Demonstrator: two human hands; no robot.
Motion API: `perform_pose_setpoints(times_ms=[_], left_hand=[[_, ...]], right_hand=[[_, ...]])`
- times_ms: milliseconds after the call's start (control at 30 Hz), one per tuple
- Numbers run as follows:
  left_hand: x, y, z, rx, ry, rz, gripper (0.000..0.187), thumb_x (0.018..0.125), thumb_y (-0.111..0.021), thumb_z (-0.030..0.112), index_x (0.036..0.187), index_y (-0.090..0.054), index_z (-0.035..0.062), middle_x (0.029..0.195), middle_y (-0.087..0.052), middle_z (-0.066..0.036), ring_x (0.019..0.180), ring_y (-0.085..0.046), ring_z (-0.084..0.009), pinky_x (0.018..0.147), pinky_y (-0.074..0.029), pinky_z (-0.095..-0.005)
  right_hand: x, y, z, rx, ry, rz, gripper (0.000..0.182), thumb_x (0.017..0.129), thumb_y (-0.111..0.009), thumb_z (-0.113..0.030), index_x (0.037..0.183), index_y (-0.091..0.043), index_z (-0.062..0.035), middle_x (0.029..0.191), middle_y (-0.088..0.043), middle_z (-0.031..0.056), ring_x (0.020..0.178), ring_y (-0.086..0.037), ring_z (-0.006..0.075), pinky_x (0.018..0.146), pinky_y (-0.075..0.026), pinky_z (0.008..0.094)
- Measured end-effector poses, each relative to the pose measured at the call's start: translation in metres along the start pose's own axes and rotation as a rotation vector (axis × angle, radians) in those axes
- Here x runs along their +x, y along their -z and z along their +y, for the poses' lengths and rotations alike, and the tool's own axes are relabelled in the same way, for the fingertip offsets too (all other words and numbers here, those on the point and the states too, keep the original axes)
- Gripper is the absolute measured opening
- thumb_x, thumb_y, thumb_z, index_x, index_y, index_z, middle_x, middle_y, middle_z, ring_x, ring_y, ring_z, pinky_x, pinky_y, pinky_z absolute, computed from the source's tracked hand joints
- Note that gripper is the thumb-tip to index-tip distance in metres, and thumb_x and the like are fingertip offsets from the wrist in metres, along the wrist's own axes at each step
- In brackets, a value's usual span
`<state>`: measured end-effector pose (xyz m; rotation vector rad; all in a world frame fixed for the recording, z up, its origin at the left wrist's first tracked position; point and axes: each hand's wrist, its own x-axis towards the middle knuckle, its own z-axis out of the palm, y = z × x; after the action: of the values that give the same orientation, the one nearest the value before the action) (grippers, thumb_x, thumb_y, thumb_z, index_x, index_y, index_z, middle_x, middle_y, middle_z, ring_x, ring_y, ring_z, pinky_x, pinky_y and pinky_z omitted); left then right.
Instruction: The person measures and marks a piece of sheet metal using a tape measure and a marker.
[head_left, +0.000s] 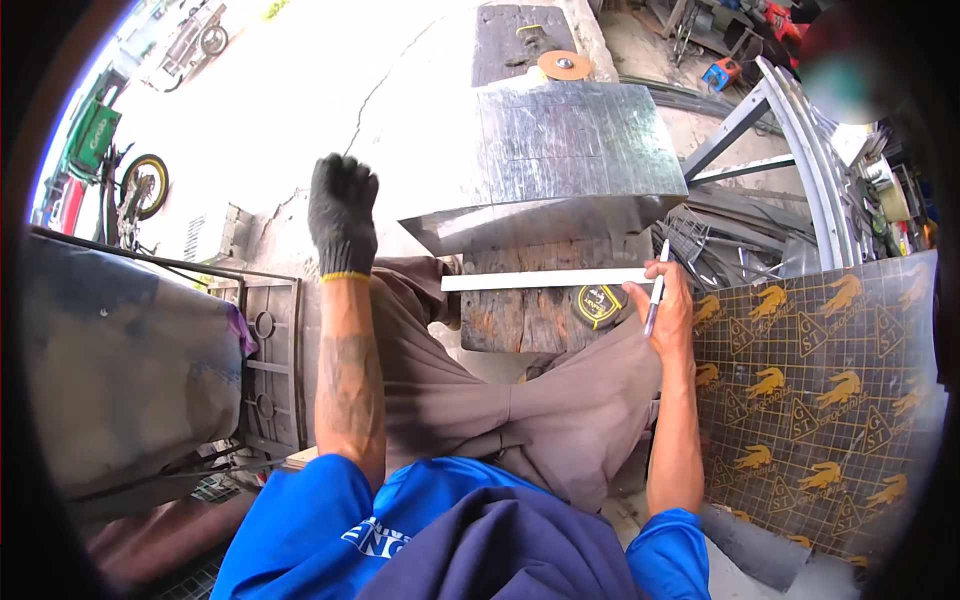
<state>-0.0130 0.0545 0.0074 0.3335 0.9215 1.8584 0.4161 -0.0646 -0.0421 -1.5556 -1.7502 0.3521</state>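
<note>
My left hand [345, 215], in a dark knit glove with a yellow cuff, is raised to the left of the metal sheet, apart from everything. Its fingers are curled in, and nothing shows in them. My bare right hand [672, 300] grips a white pen [657, 290], held nearly upright. The same hand's fingers touch the right end of a long white strip [545, 280], which lies across a worn wooden board [510, 325]. A black and yellow tape measure [598, 305] sits on the board just below the strip. Beyond it lies a shiny bent metal sheet [575, 140].
A glove [538, 42] and a tan disc [565, 66] lie behind the sheet. On my right stand a patterned panel [800, 400] and a grey metal frame [800, 150]. A metal gate [270, 370] and a covered object [140, 350] are on my left.
</note>
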Motion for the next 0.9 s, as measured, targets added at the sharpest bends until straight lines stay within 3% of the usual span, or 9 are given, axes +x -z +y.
perform_pose_setpoints(times_ms=[67, 133, 200, 233, 267, 333, 400, 567, 900], left_hand=[[-0.030, 0.027, 0.014, -0.056, -0.093, -0.095, 0.031, 0.107, -0.056, 0.030, 0.078, -0.053, 0.0183, 0.067, -0.043, 0.004, 0.059, -0.040, -0.0128, 0.060, -0.039, -0.0317], [-0.089, 0.022, -0.001, 0.177, -0.237, 0.010, 0.032, 0.107, -0.058, 0.034, 0.081, -0.056, 0.0149, 0.070, -0.052, 0.000, 0.065, -0.049, -0.0139, 0.065, -0.044, -0.0322], [-0.149, 0.018, -0.032, 0.629, -0.164, -0.178, 0.029, 0.108, -0.057, 0.030, 0.091, -0.063, 0.0076, 0.077, -0.059, -0.002, 0.073, -0.057, -0.0127, 0.071, -0.049, -0.0326], [-0.165, 0.009, -0.047, 0.998, -0.278, -0.558, 0.027, 0.107, -0.058, 0.030, 0.099, -0.066, 0.0063, 0.085, -0.063, -0.001, 0.078, -0.059, -0.0127, 0.073, -0.049, -0.0311], [-0.188, -0.012, -0.064, 0.895, 0.090, -0.735, 0.030, 0.102, -0.063, 0.037, 0.112, -0.068, 0.0082, 0.100, -0.067, -0.007, 0.087, -0.064, -0.0212, 0.081, -0.053, -0.0381], [-0.214, -0.034, -0.103, 1.201, -0.277, -0.846, 0.045, 0.090, -0.073, 0.038, 0.122, -0.066, 0.0070, 0.109, -0.066, -0.021, 0.109, -0.063, -0.0367, 0.097, -0.052, -0.0458], [-0.215, -0.045, -0.137, 1.398, -0.137, -0.903, 0.056, 0.084, -0.077, 0.043, 0.129, -0.066, 0.0096, 0.118, -0.062, -0.027, 0.116, -0.060, -0.0421, 0.098, -0.051, -0.0525], [-0.228, -0.064, -0.152, 1.589, -0.221, -0.759, 0.053, 0.084, -0.074, 0.054, 0.109, -0.067, 0.0076, 0.113, -0.058, -0.032, 0.092, -0.067, -0.0501, 0.083, -0.056, -0.0562], [-0.222, -0.036, -0.163, 1.354, -0.352, -0.755, 0.050, 0.084, -0.078, 0.038, 0.109, -0.064, -0.0029, 0.101, -0.063, -0.027, 0.093, -0.064, -0.0418, 0.085, -0.054, -0.0491]], right_hand=[[-0.001, -0.001, 0.002, 0.014, 0.002, 0.008, 0.040, 0.084, -0.085, -0.010, 0.107, -0.054, -0.0039, 0.112, -0.067, 0.0181, 0.105, -0.064, 0.0394, 0.092, -0.051, 0.0480], [-0.001, 0.000, 0.000, -0.007, 0.010, 0.019, 0.040, 0.085, -0.086, -0.012, 0.107, -0.053, -0.0057, 0.115, -0.069, 0.0198, 0.104, -0.067, 0.0381, 0.090, -0.053, 0.0458], [0.000, 0.000, -0.001, 0.002, 0.006, 0.020, 0.040, 0.084, -0.085, -0.012, 0.108, -0.054, -0.0043, 0.111, -0.067, 0.0194, 0.105, -0.065, 0.0395, 0.090, -0.051, 0.0471], [0.000, -0.001, -0.002, 0.007, -0.007, 0.023, 0.040, 0.084, -0.085, -0.012, 0.109, -0.054, -0.0029, 0.108, -0.064, 0.0190, 0.105, -0.063, 0.0408, 0.091, -0.050, 0.0485], [0.000, -0.002, -0.003, 0.007, 0.016, 0.008, 0.040, 0.084, -0.085, -0.012, 0.109, -0.054, -0.0029, 0.108, -0.064, 0.0190, 0.105, -0.063, 0.0408, 0.091, -0.050, 0.0485], [0.002, -0.001, -0.001, -0.010, -0.006, 0.000, 0.039, 0.085, -0.085, -0.013, 0.109, -0.055, -0.0027, 0.106, -0.063, 0.0188, 0.104, -0.063, 0.0413, 0.089, -0.049, 0.0491], [0.001, -0.003, 0.003, 0.020, 0.029, 0.020, 0.037, 0.085, -0.084, -0.011, 0.108, -0.056, -0.0033, 0.105, -0.063, 0.0193, 0.101, -0.062, 0.0418, 0.088, -0.049, 0.0494], [0.001, -0.002, 0.004, -0.007, 0.093, 0.044, 0.036, 0.085, -0.084, -0.011, 0.106, -0.056, -0.0028, 0.101, -0.062, 0.0184, 0.097, -0.062, 0.0418, 0.087, -0.049, 0.0491], [0.002, -0.001, 0.008, 0.015, 0.056, 0.023, 0.036, 0.084, -0.084, -0.008, 0.107, -0.056, -0.0026, 0.100, -0.063, 0.0192, 0.094, -0.063, 0.0409, 0.084, -0.049, 0.0482]])
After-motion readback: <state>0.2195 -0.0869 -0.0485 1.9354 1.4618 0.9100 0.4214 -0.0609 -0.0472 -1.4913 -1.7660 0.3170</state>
